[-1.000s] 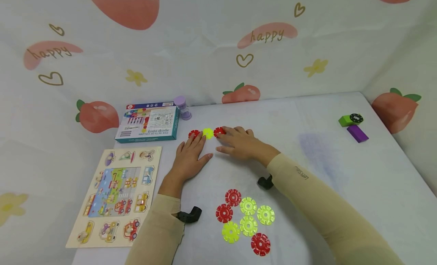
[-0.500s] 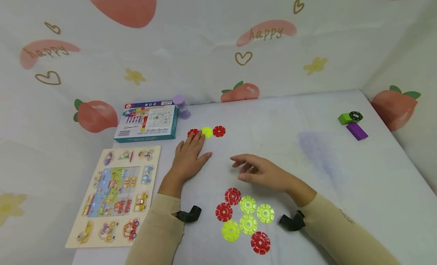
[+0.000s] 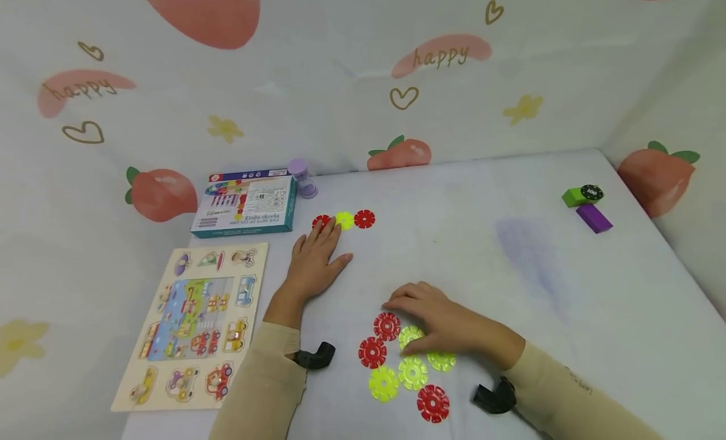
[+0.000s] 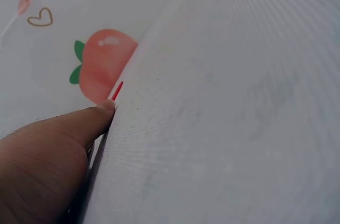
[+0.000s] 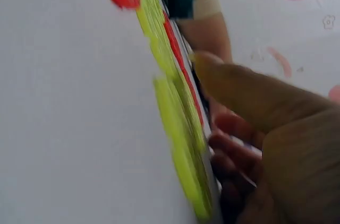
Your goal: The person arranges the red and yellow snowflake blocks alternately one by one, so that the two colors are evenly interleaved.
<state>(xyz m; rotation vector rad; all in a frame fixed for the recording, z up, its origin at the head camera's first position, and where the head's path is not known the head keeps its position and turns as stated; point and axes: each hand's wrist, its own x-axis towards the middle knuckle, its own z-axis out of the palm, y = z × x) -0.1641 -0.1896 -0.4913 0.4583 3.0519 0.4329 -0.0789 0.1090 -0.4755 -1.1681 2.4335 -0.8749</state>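
My left hand (image 3: pixel 312 270) lies flat with straight fingers, its fingertips on a red notched plastic disc (image 3: pixel 319 220) and at the edge of a yellow-green one (image 3: pixel 345 220). To their right, another red disc (image 3: pixel 365 219) completes a row of three. Over a loose group of discs hovers my right hand (image 3: pixel 445 323), thumb and fingers spread apart with nothing between them. It partly covers two yellow-green discs (image 3: pixel 442 363). Around them lie a red disc (image 3: pixel 387 326), more yellow-green discs (image 3: pixel 413 373) and a red disc (image 3: pixel 433 403) nearest the body.
A wooden vehicle puzzle board (image 3: pixel 190 326) lies at the left. Behind it are a teal-edged game box (image 3: pixel 244 203) and a purple sand timer (image 3: pixel 303 178). A green block (image 3: pixel 573 198) with a black chip (image 3: pixel 592 193) and a purple block (image 3: pixel 593 219) sit far right.
My right hand has left the row's right-hand red disc and come back toward the body, over the loose discs. The left hand has stayed in place.
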